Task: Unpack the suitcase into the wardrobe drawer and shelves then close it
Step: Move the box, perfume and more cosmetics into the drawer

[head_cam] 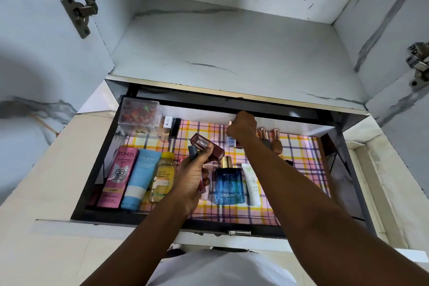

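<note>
Nearest you, your left hand (190, 179) is hovering over the front half of the open drawer (92, 183), its fingers curling round a small bunch of cosmetics (204, 148): a maroon boxy piece on top, a grey cap beside it and a dark red tube lower down. Directly beneath and beside that hand, the blue cologne bottle (229, 183) is lying flat on the checked liner (299, 158), with a white tube (251, 184) just to its right. To the left of your hand, the yellow-capped bottle (162, 176), the light blue tube (140, 176) and the pink Pond's box (119, 176) are lying side by side along the front.

Farther in, your right hand (241, 126) is reaching to the back of the drawer, fingers curling into a fist; it is probably pinching something small, but the knuckles are hiding it and you cannot tell what. A pale blue nail polish bottle (230, 140) is sitting right under that wrist, and two rose-gold capped bottles (270, 140) are lying just to its right.

In the far left corner, a clear box (139, 112) of red pieces is standing against the drawer's back wall, with small upright lipsticks (170, 126) beside it. Beyond, the wardrobe shelf (232, 49) is stretching back above the drawer.
</note>
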